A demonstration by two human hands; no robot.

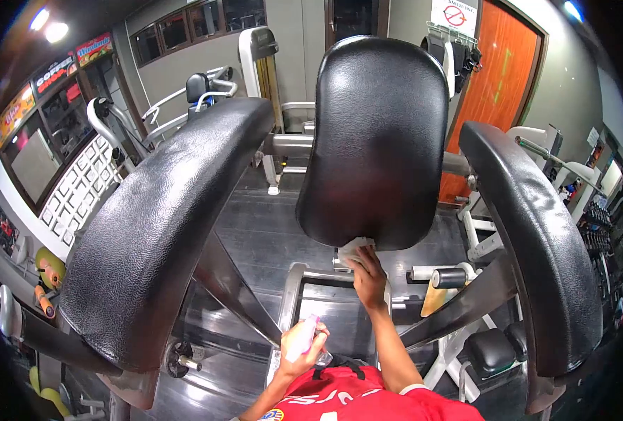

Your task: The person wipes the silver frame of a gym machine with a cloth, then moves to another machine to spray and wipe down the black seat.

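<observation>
A tall black padded backrest (381, 126) stands upright in front of me. At its lower edge my right hand (369, 279) is closed on a pale cloth (355, 249), which touches the bottom of the pad. Lower down, close to my body, my left hand (292, 359) is wrapped round a spray bottle (323, 360) with a pink and white top. Glare washes out part of that bottle. Long black arm pads flank the backrest, the left pad (171, 224) and the right pad (536, 224) both on metal frames.
A metal frame (294, 288) rises from the dark floor (248, 217) below the backrest. Other gym machines stand around, including a white-framed one (259, 63) behind. An orange door (497, 84) is at the back right. A dumbbell rack (595, 228) lines the far right.
</observation>
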